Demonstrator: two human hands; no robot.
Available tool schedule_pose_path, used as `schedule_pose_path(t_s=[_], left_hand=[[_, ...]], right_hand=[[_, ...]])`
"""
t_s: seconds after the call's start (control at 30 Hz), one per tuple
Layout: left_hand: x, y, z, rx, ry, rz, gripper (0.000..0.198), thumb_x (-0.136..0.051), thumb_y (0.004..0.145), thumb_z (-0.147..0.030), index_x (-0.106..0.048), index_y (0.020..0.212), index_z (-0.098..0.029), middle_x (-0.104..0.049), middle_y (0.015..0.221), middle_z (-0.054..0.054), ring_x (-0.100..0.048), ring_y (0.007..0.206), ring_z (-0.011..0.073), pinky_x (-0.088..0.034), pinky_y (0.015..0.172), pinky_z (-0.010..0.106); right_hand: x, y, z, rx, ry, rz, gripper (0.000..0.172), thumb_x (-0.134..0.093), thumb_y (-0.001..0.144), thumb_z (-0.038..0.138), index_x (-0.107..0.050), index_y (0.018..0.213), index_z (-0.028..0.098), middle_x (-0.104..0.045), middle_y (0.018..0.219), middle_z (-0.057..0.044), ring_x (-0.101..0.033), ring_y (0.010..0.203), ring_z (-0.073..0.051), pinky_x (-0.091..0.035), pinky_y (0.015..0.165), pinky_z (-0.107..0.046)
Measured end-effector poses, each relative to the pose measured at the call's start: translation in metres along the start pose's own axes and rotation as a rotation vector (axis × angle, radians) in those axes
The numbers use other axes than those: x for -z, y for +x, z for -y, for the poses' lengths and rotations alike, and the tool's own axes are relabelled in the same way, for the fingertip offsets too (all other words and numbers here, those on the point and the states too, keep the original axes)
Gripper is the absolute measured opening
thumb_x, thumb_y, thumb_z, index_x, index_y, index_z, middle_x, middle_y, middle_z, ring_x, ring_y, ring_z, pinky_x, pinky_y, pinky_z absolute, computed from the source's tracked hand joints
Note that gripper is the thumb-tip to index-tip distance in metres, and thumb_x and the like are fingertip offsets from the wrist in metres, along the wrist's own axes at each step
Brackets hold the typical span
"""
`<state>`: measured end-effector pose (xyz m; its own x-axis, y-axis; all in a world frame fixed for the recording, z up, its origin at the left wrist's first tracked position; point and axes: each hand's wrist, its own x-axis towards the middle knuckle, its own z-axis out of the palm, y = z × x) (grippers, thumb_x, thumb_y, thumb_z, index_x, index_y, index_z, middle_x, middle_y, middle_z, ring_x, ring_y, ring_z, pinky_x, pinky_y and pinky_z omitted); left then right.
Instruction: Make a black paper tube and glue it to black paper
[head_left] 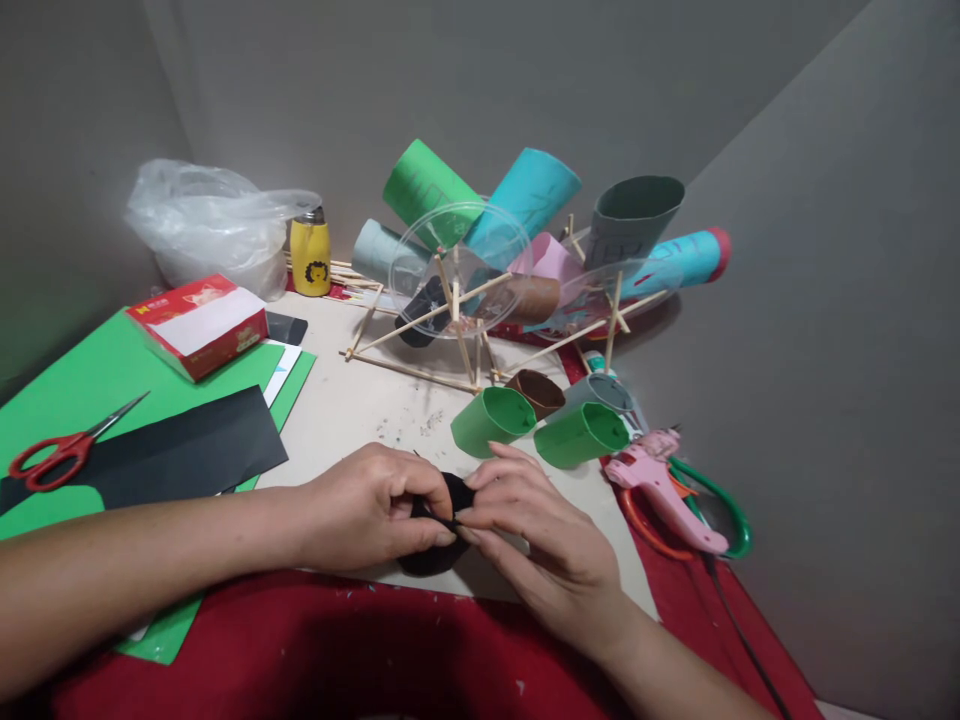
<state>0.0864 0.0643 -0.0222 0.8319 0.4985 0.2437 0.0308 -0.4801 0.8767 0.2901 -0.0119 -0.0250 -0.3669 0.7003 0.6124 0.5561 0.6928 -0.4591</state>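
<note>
Pressing the edge of a small black rolled piece (433, 562) seems to be the step in hand, and for doing it well both hands should work gently at one same place. The left hand (358, 505) pinches the rim between its thumb and bent forefinger, while the right hand (556, 540) brings its thumb and forefinger together at the same rim, from the other side; its remaining fingers are somewhat spread. In my judgement, it is better to keep the meeting edges level and press with the fingertips only, because a strong squeeze could flatten the round wall. If hot glue is there, which I cannot tell, the skin should stay away from it. The black rolled piece lies just above the pale board (322, 400), between the two hands: its dark wall shows below the left thumb, and another part of it shows above, between both forefingers. The exact contact is partly hidden by the fingertips. Near the right fingers stand two green cups, the left one (491, 428) and the right one (574, 440).
</note>
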Motion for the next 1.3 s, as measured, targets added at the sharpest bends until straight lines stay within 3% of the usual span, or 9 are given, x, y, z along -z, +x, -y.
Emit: schedule_pose_path(t_s=[0.23,0.6,1.03,1.3], left_hand=[[-0.001,-0.002,-0.001,-0.131,0.124,0.007,0.005,-0.064,0.084,-0.014,-0.065,0.08,-0.013,-0.057,0.066,-0.003,-0.045,0.056,0.0067,-0.035,0.056,0.017],[0.003,-0.003,-0.006,0.051,0.054,0.048,0.004,-0.062,0.078,-0.014,-0.059,0.076,-0.015,-0.047,0.058,-0.007,-0.042,0.049,0.0055,-0.033,0.048,0.015],[0.0,-0.004,-0.005,-0.125,0.12,0.048,0.007,-0.057,0.079,-0.01,-0.058,0.074,-0.016,-0.055,0.062,-0.003,-0.045,0.056,0.0077,-0.037,0.057,0.017],[0.002,-0.004,-0.004,0.095,0.014,0.031,0.006,-0.061,0.08,-0.018,-0.061,0.076,-0.014,-0.052,0.058,-0.004,-0.045,0.05,0.007,-0.035,0.049,0.015]], right_hand=[[0.003,0.001,0.005,0.047,-0.085,0.09,0.016,-0.057,0.084,0.002,-0.062,0.087,0.017,-0.067,0.076,-0.004,-0.064,0.091,-0.021,-0.042,0.102,-0.048],[0.004,0.0,0.003,0.14,-0.182,0.025,0.021,-0.062,0.085,0.006,-0.068,0.1,0.019,-0.071,0.077,-0.002,-0.067,0.088,-0.02,-0.042,0.101,-0.048],[0.005,0.003,0.007,0.113,-0.147,0.14,0.017,-0.054,0.085,0.005,-0.063,0.092,0.017,-0.066,0.075,-0.004,-0.065,0.088,-0.021,-0.041,0.102,-0.045],[0.01,-0.001,-0.004,-0.051,0.001,-0.025,0.025,-0.059,0.088,0.007,-0.068,0.105,0.022,-0.071,0.088,-0.006,-0.067,0.091,-0.022,-0.047,0.096,-0.049]])
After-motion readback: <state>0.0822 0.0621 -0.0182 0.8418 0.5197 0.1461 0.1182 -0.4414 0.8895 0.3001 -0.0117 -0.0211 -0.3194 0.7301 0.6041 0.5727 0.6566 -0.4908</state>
